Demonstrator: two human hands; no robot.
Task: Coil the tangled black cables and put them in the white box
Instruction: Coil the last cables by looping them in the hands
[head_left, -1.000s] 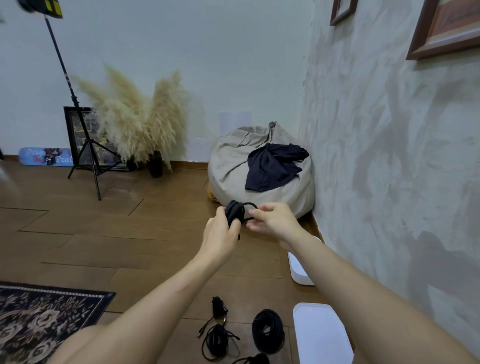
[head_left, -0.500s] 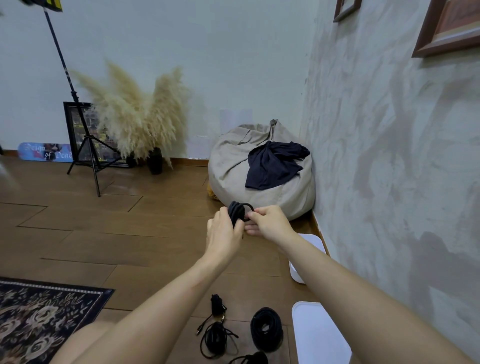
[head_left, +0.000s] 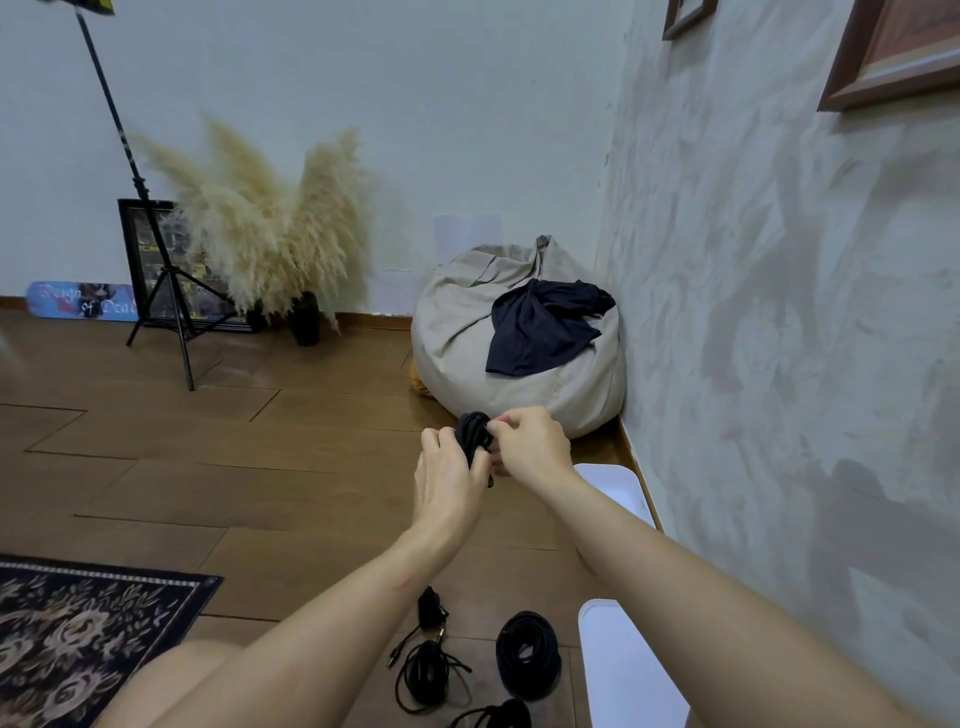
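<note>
**A:** where's the cable at right now?

**B:** up in the air between both hands. The left hand (head_left: 447, 488) is wrapped round the lower part of the small black bundle (head_left: 471, 431), and the right hand (head_left: 530, 441) pinches its top edge with curled fingers. So the two hands are touching, both clamped on it. The bundle stands roughly upright, long way running up-down

**A:** and the box?

**B:** two white bits along the wall (head_left: 779, 364) on the right. The far white piece (head_left: 618, 493) is just below-right of the hands, partly hidden by the right forearm (head_left: 649, 561). The near white piece (head_left: 623, 675) sits closer to the body. Can't tell which is box and which is lid tbh. Either way it's right and down, so I'd guess the right hand is nearer for the drop

**A:** other cables?

**B:** on the floor (head_left: 260, 493), left of the near white piece. There's a tight coil (head_left: 527, 654), a looser coil (head_left: 428, 673) with ends sticking out, a small lump (head_left: 430, 608) above it, and a last coil (head_left: 498, 714) cut off by the frame. Looks like finishing a wrap to me, not the drop yet
</note>
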